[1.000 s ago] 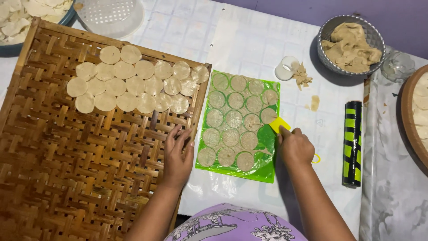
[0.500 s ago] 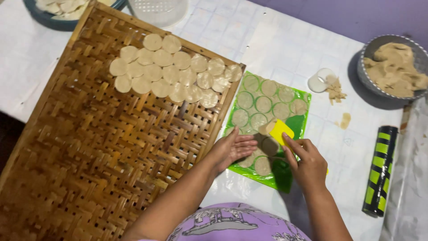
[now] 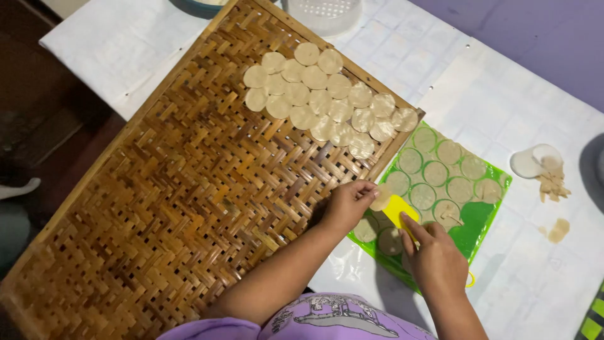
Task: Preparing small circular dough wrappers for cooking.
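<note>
**Lifting a dough round off the green sheet**

Your left hand (image 3: 345,206) sits just right of centre in the frame, at the lower right edge of the woven bamboo tray (image 3: 157,208). Its fingertips are pinched together on a thin pale dough round (image 3: 380,198), held just above the near corner of the green sheet (image 3: 478,217). Your right hand (image 3: 434,258), lower right of centre, is closed around a yellow scraper (image 3: 401,211), whose blade lies against the sheet right beside the pinched round. More cut rounds lie in rows on the green sheet, towards the right of the frame. A cluster of finished rounds (image 3: 327,104) overlaps on the tray's upper part. Dough scraps (image 3: 552,182) lie on the white table cover (image 3: 535,283) at far right, beside a small white cup (image 3: 531,162).
</note>
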